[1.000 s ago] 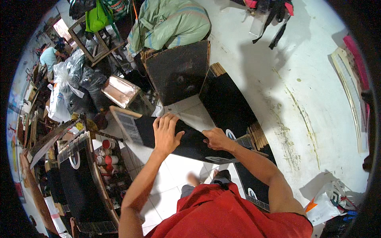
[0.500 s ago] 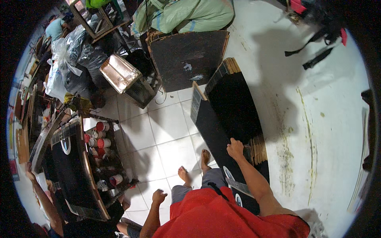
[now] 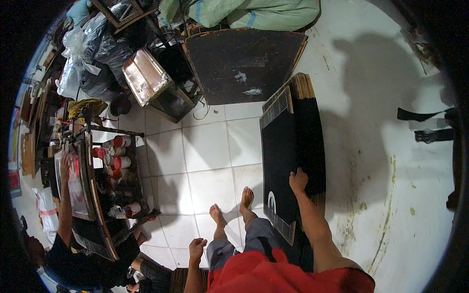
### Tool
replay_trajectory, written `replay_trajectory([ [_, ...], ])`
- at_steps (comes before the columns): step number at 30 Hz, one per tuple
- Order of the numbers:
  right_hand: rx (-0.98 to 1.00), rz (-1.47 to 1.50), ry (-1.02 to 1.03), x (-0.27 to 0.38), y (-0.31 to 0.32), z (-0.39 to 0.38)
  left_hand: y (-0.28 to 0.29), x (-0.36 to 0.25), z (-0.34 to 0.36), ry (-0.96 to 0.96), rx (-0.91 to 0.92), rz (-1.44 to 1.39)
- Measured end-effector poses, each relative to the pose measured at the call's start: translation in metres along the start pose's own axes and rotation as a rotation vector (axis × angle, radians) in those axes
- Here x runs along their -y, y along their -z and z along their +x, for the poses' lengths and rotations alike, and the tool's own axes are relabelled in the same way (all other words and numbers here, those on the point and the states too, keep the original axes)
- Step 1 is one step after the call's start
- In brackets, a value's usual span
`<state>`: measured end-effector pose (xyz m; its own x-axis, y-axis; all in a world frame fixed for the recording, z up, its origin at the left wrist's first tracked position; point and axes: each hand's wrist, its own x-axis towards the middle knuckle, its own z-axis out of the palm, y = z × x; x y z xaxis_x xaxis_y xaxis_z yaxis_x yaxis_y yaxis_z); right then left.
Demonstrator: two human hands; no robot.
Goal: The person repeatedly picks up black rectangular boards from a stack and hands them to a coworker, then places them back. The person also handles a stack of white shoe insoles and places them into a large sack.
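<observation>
On my right, a large black board (image 3: pixel 279 151) with a white oval print near its close end leans on a stack of black boards (image 3: pixel 310 132) against the wall. My right hand (image 3: pixel 298 180) is closed at the board's upper edge, fingers curled on it. Grid-patterned strips mark the board's two ends. Low beside my left leg hangs my left hand (image 3: pixel 197 249), its fingers curled in, with nothing visible in them. It touches no board.
At left, a co-worker's hand (image 3: pixel 65 168) rests on a framed screen (image 3: pixel 80 180) over a bench. Red-and-white cans (image 3: pixel 122 161) sit on the shelf beside it. Ahead stand a metal-topped box (image 3: pixel 146 80), a dark panel (image 3: pixel 244 63) and green sacks (image 3: pixel 273 12).
The black board, tilted away from the stack before, now rests back against it with my right hand still at its edge. The co-worker's framed screen has come down over the bench.
</observation>
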<state>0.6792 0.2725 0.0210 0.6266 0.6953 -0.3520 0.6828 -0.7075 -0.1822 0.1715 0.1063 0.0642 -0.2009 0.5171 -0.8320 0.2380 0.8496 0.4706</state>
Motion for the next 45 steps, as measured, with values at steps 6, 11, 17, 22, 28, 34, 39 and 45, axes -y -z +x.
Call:
replay_trajectory([
  [6, -0.199, -0.161, 0.134, -0.006, -0.023, 0.080, 0.017, 0.021, 0.002, 0.071, -0.111, 0.106],
  [11, -0.120, -0.215, 0.080, -0.008, -0.036, 0.119, 0.027, 0.051, -0.007, 0.242, -0.185, 0.025],
  [17, -0.119, -0.179, 0.045, -0.009, -0.032, 0.124, 0.004, 0.037, -0.014, 0.315, -0.134, 0.000],
  [22, -0.157, -0.140, 0.108, -0.008, -0.024, 0.115, -0.007, 0.009, -0.019, 0.244, -0.128, -0.044],
  [28, -0.105, -0.190, 0.051, -0.005, -0.019, 0.114, 0.004, 0.008, -0.011, 0.260, -0.170, -0.002],
  [34, -0.047, -0.200, 0.036, -0.004, -0.014, 0.111, 0.006, 0.017, -0.007, 0.249, -0.146, -0.009],
  [39, -0.067, -0.144, -0.013, 0.001, 0.002, 0.098, 0.013, 0.015, -0.006, 0.253, -0.110, -0.005],
  [45, -0.547, 0.097, 0.164, 0.002, 0.008, 0.018, 0.041, 0.013, 0.002, 0.126, 0.014, 0.074],
])
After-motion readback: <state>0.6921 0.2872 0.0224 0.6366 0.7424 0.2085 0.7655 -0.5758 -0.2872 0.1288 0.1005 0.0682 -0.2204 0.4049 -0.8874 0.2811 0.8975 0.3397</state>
